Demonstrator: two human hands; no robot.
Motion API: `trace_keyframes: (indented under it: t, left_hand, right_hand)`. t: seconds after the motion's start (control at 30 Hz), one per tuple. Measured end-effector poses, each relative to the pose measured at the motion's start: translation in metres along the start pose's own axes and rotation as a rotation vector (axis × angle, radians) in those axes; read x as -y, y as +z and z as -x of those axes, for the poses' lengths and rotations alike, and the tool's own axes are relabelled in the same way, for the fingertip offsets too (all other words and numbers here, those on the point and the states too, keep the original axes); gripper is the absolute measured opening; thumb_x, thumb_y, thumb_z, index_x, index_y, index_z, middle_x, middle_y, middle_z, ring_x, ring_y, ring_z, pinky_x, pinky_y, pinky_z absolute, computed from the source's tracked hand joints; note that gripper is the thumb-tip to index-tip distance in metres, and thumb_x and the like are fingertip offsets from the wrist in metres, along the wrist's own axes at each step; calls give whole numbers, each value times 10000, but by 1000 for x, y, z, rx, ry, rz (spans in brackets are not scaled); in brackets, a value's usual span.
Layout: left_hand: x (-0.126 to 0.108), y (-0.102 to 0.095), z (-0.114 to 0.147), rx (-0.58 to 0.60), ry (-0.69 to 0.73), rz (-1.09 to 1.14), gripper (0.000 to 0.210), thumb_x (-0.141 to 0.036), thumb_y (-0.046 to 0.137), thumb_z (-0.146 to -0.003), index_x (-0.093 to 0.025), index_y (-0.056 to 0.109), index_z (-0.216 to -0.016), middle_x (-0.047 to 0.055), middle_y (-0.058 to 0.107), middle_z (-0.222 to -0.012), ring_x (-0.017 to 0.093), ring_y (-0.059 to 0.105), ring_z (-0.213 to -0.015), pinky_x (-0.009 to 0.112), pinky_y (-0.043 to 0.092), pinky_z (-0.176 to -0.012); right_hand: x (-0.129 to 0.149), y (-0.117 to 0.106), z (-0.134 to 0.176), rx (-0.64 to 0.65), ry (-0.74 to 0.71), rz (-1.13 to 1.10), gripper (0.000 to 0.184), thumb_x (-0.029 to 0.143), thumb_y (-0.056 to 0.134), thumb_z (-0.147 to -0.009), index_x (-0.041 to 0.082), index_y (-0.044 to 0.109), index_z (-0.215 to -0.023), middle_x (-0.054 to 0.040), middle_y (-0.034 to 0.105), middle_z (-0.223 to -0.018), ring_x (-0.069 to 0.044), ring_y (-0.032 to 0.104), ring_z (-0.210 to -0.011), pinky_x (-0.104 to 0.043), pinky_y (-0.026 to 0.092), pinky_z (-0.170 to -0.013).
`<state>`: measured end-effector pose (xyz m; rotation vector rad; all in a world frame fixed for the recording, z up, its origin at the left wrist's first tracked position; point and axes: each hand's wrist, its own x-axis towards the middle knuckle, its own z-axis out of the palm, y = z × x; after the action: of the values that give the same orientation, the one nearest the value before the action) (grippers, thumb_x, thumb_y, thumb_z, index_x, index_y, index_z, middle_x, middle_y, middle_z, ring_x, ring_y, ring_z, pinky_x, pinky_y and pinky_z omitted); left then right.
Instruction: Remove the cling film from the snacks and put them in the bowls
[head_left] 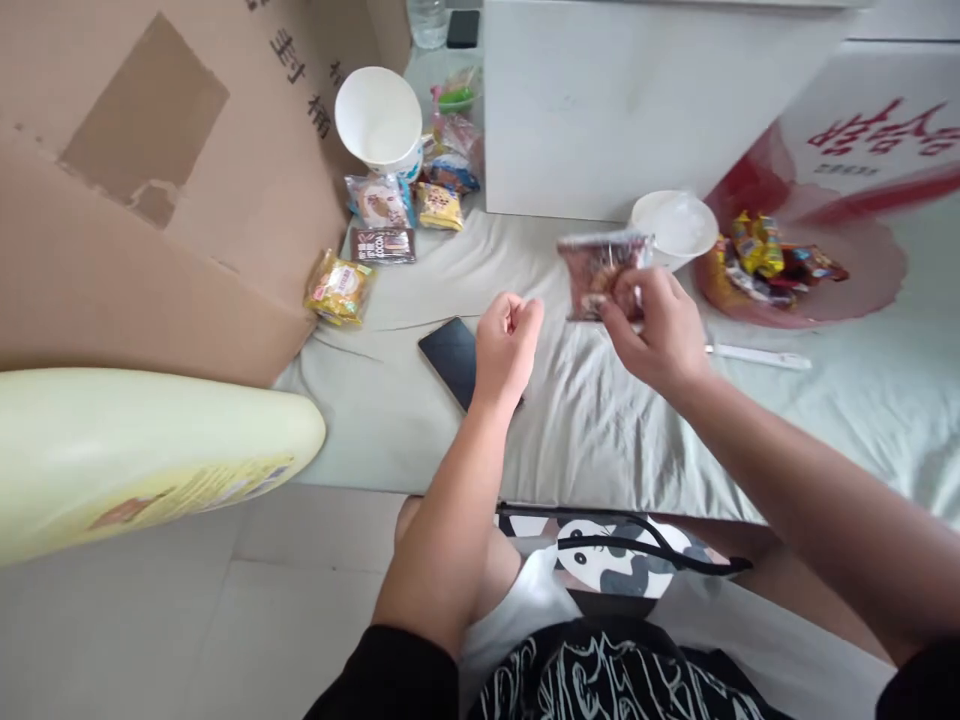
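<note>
Between the thumb and fingers of my right hand [664,330] is a brown snack packet [596,268], held up above the cloth and slightly blurred. My left hand [508,345] is curled into a loose fist to the left of the packet, and I see nothing in it. Under my left wrist lies a dark smartphone [450,360], partly covered by the arm. A white tub [675,230] stands just behind my right hand. To the right of it, a pinkish clear bag or bowl [862,270] contains several wrapped snacks [757,245].
On the left are a yellow snack packet [340,290], a dark cocoa packet [383,246], more wrapped snacks [440,206] and a white paper bucket [379,115]. A cardboard box [247,250] and a pale yellow inflated-looking object [187,430] border that side. A white box [600,110] stands behind.
</note>
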<state>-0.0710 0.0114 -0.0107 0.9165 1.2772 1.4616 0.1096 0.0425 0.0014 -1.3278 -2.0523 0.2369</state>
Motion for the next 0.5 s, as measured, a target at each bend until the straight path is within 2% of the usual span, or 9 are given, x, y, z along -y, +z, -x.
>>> trace_keyframes:
  t: [0.07, 0.13, 0.2, 0.27, 0.33, 0.4, 0.5]
  left_hand:
    - [8, 22, 13, 187, -105, 33, 348, -438, 814, -817, -217, 546, -843, -24, 556, -801, 109, 560, -739, 242, 464, -682]
    - [18, 48, 29, 411, -212, 148, 560, -501, 890, -712, -244, 601, -1117, 16, 664, -1056, 160, 654, -956, 274, 525, -810]
    - [27, 71, 44, 564, -280, 274, 780, -535, 932, -621, -257, 584, -1261, 35, 689, -1164, 202, 674, -1069, 306, 539, -900]
    - [34, 85, 51, 573, -326, 335, 795, -526, 930, -602, -244, 610, -1273, 30, 718, -1107, 211, 692, -1048, 313, 542, -909]
    - [38, 91, 51, 468, -383, 346, 690, -487, 885, -649, -234, 648, -1245, 10, 732, -996, 201, 711, -959, 313, 558, -862]
    - [41, 90, 46, 378, -450, 362, 607, -462, 817, -698, -239, 661, -1241, -7, 732, -923, 207, 727, -896, 335, 582, -829]
    - [45, 89, 40, 403, -557, 375, 578, -463, 770, -728, -247, 658, -1253, 2, 745, -922, 248, 751, -931, 384, 610, -845]
  right_hand:
    - [-17, -20, 49, -101, 7, 74, 111, 314, 569, -973, 244, 632, -1029, -83, 577, -958, -227, 603, -838, -346, 512, -699]
    - [-27, -31, 88, -158, -50, 159, 149, 286, 574, -977, 264, 639, -1110, -88, 569, -1016, -220, 603, -829, -329, 491, -635]
    - [-31, -35, 113, -154, -166, 199, 292, 265, 587, -973, 284, 593, -1264, -93, 591, -1053, -227, 609, -840, -344, 501, -645]
    - [-36, -39, 128, -119, -269, 165, 459, 256, 617, -961, 281, 496, -1404, -105, 626, -1100, -247, 629, -890, -384, 531, -715]
    - [-45, -42, 137, -104, -327, 81, 582, 251, 663, -943, 291, 421, -1470, -121, 635, -1192, -270, 648, -995, -419, 544, -804]
    - [-60, -46, 144, -99, -338, -2, 642, 255, 702, -923, 320, 402, -1487, -132, 601, -1296, -300, 634, -1126, -448, 543, -866]
    - [-79, -48, 147, -61, -293, -86, 655, 270, 718, -910, 340, 432, -1496, -144, 522, -1420, -343, 563, -1286, -501, 533, -945]
